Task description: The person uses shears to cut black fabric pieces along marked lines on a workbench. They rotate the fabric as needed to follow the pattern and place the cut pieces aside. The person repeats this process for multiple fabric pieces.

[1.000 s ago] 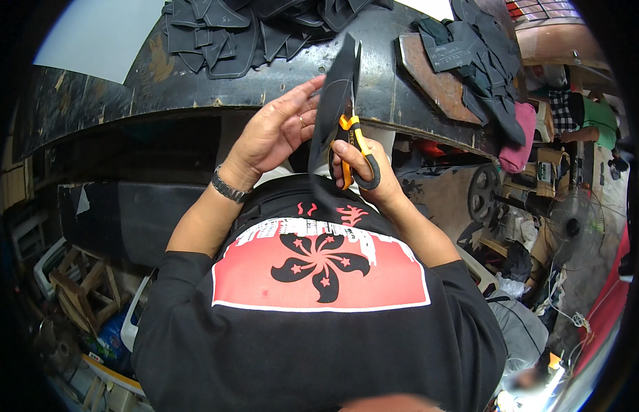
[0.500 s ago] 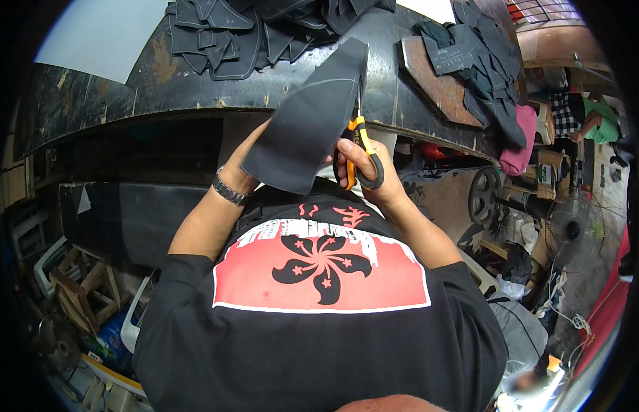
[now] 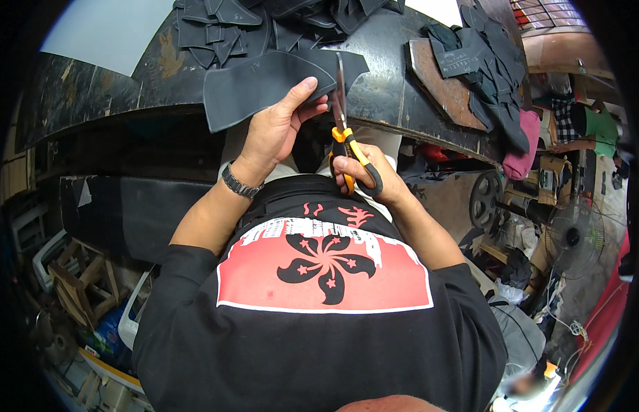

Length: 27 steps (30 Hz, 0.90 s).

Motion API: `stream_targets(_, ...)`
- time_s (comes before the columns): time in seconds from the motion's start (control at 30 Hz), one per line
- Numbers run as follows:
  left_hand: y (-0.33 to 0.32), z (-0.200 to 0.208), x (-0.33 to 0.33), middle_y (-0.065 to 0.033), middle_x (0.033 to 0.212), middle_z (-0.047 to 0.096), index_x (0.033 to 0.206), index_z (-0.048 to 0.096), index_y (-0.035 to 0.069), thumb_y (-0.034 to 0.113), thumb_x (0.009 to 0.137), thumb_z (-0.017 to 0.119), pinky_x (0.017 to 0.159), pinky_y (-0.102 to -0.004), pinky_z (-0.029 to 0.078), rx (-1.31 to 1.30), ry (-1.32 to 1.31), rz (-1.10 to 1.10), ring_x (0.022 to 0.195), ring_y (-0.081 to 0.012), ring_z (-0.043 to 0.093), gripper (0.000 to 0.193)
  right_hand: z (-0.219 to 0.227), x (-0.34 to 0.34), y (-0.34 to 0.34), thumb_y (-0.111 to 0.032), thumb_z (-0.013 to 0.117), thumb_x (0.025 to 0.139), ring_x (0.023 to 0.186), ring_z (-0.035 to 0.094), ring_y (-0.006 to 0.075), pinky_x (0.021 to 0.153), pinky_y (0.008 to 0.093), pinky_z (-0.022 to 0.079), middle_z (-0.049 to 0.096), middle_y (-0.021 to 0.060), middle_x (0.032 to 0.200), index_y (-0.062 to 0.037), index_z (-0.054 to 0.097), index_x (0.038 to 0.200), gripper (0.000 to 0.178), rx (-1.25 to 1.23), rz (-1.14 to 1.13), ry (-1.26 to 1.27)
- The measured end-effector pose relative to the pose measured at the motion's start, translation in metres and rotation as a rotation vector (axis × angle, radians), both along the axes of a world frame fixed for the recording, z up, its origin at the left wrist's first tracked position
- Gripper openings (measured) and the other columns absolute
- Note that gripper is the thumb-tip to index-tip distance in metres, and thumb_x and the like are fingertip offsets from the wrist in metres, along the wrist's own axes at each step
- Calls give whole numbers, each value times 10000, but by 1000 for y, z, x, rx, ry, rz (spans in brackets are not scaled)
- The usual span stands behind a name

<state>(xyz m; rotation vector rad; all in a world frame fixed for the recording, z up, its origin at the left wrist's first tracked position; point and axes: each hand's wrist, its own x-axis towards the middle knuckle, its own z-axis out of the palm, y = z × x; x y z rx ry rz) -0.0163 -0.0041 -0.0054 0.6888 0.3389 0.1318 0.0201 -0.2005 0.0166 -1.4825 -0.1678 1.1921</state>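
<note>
My left hand [image 3: 275, 130] pinches a dark, curved sheet piece [image 3: 247, 89], which looks like leather or synthetic material, with the thumb on its upper face. Pale marked lines run along its edge and across it. Scissors [image 3: 354, 154] with yellow and black handles are gripped in my right hand [image 3: 378, 172]. Their blades point away from me and cross the piece near its right end; whether they bite into it I cannot tell. Both hands are in front of the near edge of the dark table [image 3: 175, 75].
Similar cut pieces [image 3: 220, 31] lie heaped at the far side of the table. Another pile [image 3: 481, 65] rests by a brown board [image 3: 436, 82] on the right. A pink cloth item [image 3: 522, 144] hangs at the table's right end, with a fan [image 3: 573, 237] beyond it.
The sheet piece has swung from a steep slant to lying nearly crosswise, its marked face now showing. My left hand has come into view on top of it. The scissors stay in my right hand.
</note>
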Motion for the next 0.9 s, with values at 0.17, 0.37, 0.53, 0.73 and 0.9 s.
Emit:
stream_targets(0.17, 12, 4, -8, -129, 1042, 693, 1110, 665, -21, 189, 972, 602, 872, -328, 551, 211, -4, -68, 943, -210, 679, 259, -1, 10, -1, -350, 741, 852, 610, 578, 91, 569, 234, 464, 599, 15, 727, -33, 593, 894, 353, 42, 86, -50)
stream_targets(0.37, 24, 2, -10, -156, 1044, 694, 1137, 650, -36, 201, 981, 580, 877, -318, 547, 155, -58, -114, 959, -220, 686, 292, -2, 13, 4, -368, 725, 856, 613, 564, 98, 580, 235, 461, 587, 22, 721, -30, 583, 914, 371, 34, 149, -76)
stream_targets(0.53, 28, -2, -10, -175, 1066, 688, 1166, 640, -42, 188, 997, 545, 874, -334, 548, 202, -53, -117, 978, -242, 680, 301, -1, 9, 5, -364, 763, 832, 528, 527, 73, 495, 219, 419, 556, -7, 641, -52, 593, 837, 356, -35, 86, -78)
stream_targets(0.73, 34, 3, -8, -184, 1110, 674, 1217, 622, -34, 163, 1001, 535, 884, -346, 552, 247, -81, -127, 1006, -260, 680, 305, 2, 7, 3, -292, 736, 869, 467, 493, 73, 435, 225, 375, 536, -4, 572, -58, 578, 758, 304, -43, 106, -150)
stream_targets(0.9, 36, 10, -7, -167, 1056, 687, 1179, 642, -31, 185, 992, 557, 852, -335, 559, 264, -9, -118, 946, -239, 691, 298, 2, 6, 2, -250, 743, 865, 424, 491, 81, 402, 233, 364, 537, 3, 539, -51, 580, 742, 285, -65, 122, -128)
